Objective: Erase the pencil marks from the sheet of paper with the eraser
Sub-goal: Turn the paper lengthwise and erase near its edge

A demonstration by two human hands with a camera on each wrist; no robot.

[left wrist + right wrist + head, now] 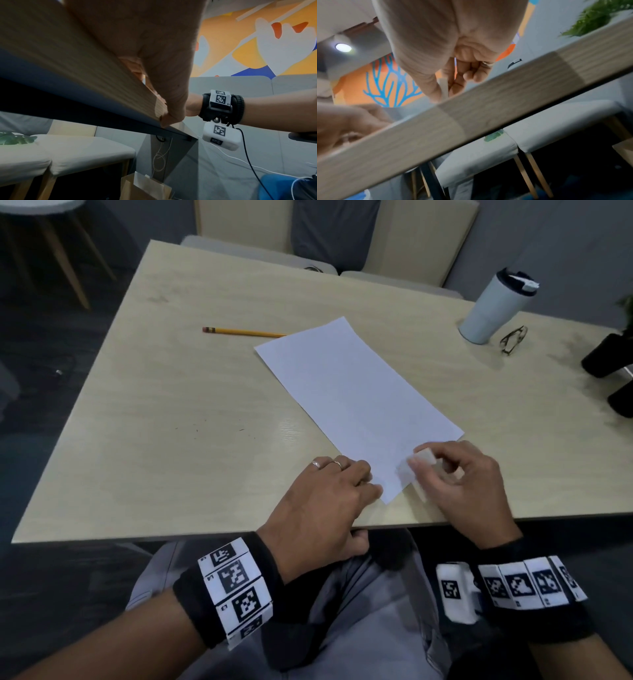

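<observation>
Your left hand point(329, 491) lies on the near corner of the paper point(356, 395), fingers relaxed and clamped on nothing, probably to pin the sheet to the bench point(178, 405) while you rub. Just to its right, your right hand point(459, 484) pinches the eraser point(424, 457) between thumb and fingertips, its lower end blurred against the sheet's near edge; no marks show.

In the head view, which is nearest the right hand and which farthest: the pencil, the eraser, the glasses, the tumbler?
1. Eraser: pinched in the right hand itself.
2. Glasses: far right of the table.
3. Tumbler: just behind the glasses.
4. Pencil: far left, beyond the paper.
</observation>
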